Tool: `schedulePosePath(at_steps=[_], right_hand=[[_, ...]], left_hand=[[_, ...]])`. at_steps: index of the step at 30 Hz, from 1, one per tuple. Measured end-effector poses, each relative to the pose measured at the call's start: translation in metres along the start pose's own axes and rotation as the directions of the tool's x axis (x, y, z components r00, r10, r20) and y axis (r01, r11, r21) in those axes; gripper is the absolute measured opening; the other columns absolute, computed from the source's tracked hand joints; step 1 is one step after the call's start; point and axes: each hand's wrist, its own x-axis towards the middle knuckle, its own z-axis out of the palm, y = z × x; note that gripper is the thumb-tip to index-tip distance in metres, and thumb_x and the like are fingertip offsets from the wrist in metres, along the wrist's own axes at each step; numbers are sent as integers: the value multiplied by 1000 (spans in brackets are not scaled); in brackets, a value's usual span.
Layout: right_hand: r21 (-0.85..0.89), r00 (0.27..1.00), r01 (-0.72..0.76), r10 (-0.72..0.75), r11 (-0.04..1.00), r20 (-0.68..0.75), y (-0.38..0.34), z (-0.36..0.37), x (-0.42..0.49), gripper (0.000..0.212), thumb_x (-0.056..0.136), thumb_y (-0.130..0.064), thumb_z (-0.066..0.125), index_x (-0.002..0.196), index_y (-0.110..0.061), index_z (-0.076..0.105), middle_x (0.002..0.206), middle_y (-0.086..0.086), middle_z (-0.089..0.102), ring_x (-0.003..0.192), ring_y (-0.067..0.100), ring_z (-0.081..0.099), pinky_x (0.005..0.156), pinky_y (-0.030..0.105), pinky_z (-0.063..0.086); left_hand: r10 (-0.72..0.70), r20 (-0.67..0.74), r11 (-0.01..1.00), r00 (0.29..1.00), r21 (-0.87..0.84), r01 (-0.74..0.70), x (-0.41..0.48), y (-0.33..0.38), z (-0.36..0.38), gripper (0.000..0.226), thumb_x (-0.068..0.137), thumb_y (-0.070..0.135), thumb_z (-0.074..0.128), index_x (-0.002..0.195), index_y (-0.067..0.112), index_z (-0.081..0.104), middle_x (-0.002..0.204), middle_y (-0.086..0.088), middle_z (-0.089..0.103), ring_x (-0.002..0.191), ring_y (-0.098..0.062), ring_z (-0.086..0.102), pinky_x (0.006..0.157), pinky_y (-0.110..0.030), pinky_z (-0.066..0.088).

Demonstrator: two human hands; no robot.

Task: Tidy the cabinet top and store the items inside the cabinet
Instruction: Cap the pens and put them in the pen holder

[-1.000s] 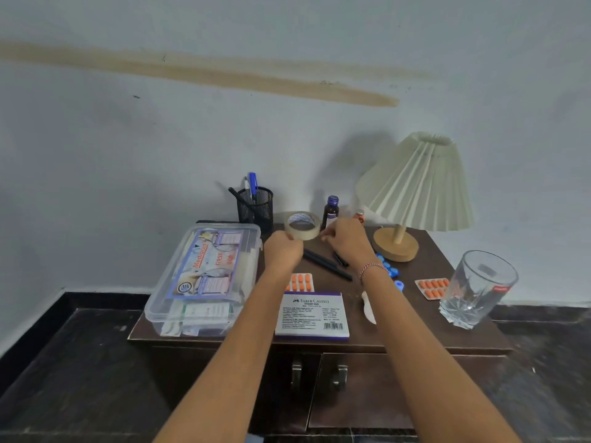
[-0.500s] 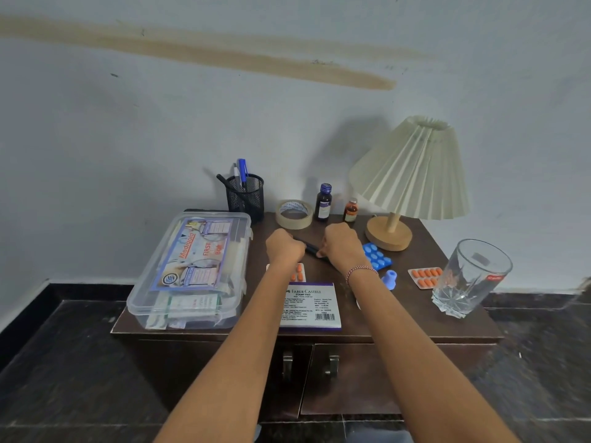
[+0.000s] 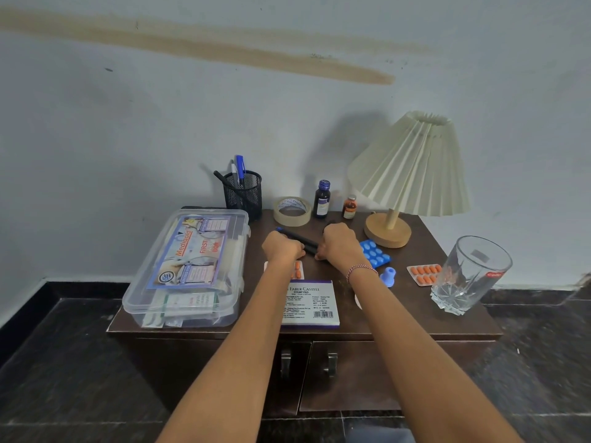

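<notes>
Early stage: left hand (image 3: 283, 249) and right hand (image 3: 339, 247) both curled round black pens (image 3: 300, 239); cabinet doors (image 3: 345, 375) closed, cabinet top (image 3: 399, 311) cluttered, nothing stored yet

Dim, flat indoor light with a cool grey-blue cast over the wall (image 3: 160, 123). Falling from the right and front, to judge by the soft shadow of the lamp shade (image 3: 412, 164) thrown leftward on the wall and a fainter one left of the mesh pen holder (image 3: 244, 193). Small bright glints on the cut glass tumbler (image 3: 473, 276); mild sheen on the lid of the clear first aid box (image 3: 192, 251). Sharp at centre, large print on the stamp pad box (image 3: 308, 302) legible. Bowed by the wide lens toward the edges, cabinet (image 3: 351, 372) front and skirting curved. Smeared at the far right edge; dark floor (image 3: 64, 362) murky, low in detail.
</notes>
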Motion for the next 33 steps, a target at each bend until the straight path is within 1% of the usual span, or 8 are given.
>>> schedulePosePath(at_steps=[7,13,18,21,24,27,29,33], right_hand=[[75,1000,16,-16,997,-1,4,-8,-3,42,80,-24,73,115,-1,64,116,14,64,107,26,61,92,32,49],[187,994,110,-103,976,-44,6,-16,-8,27,80,-19,70,103,-4,73,104,10,72,99,20,64,93,32,51],[397,973,230,-203,889,-110,10,-24,-12,21,76,-18,76,93,-5,76,90,12,75,77,13,63,80,27,52],[542,971,239,-199,806,-133,14,-24,-12,25,83,-20,71,99,-1,73,90,17,74,76,18,66,81,29,55],[611,986,150,-71,778,-152,21,-20,-6,28,93,-23,58,106,0,67,95,21,71,76,18,62,85,32,55],[502,979,78,28,861,-200,33,-19,0,28,97,-17,48,114,-2,65,109,19,69,90,21,61,96,36,49],[414,972,36,64,910,-226,40,-19,0,29,98,-14,46,118,-3,63,116,17,67,105,27,61,97,33,43],[317,974,-21,91,948,-207,42,-12,1,29,98,-13,47,119,-4,63,121,15,64,112,27,59,100,32,44]], left_hand=[[-20,-43,999,999,-46,17,3,2,-1,36,71,1,78,104,-1,64,109,-17,66,102,-30,65,89,-37,54],[-115,36,927,993,-356,120,1,4,-10,21,73,-5,75,81,-1,56,103,-23,68,89,-29,70,85,-34,57],[-20,94,863,995,-500,65,-9,6,-17,30,76,-6,72,103,-9,61,105,-26,66,83,-27,67,80,-28,55],[41,39,861,998,-509,-16,-14,12,-21,34,77,-3,72,108,-9,61,104,-23,67,81,-24,67,74,-27,57],[128,-20,872,992,-475,-122,-16,16,-26,31,79,0,72,107,-7,62,97,-19,67,73,-17,65,62,-19,55],[226,-79,893,971,-381,-239,-19,17,-31,26,80,3,71,104,-4,65,88,-12,67,65,-11,63,65,-20,56],[283,-125,902,951,-301,-309,-18,18,-34,25,80,4,72,103,-1,67,87,-11,68,65,-12,64,73,-28,58],[353,-156,907,923,-185,-378,-16,19,-38,24,79,7,73,103,4,69,85,-7,68,80,-23,69,84,-40,57]])
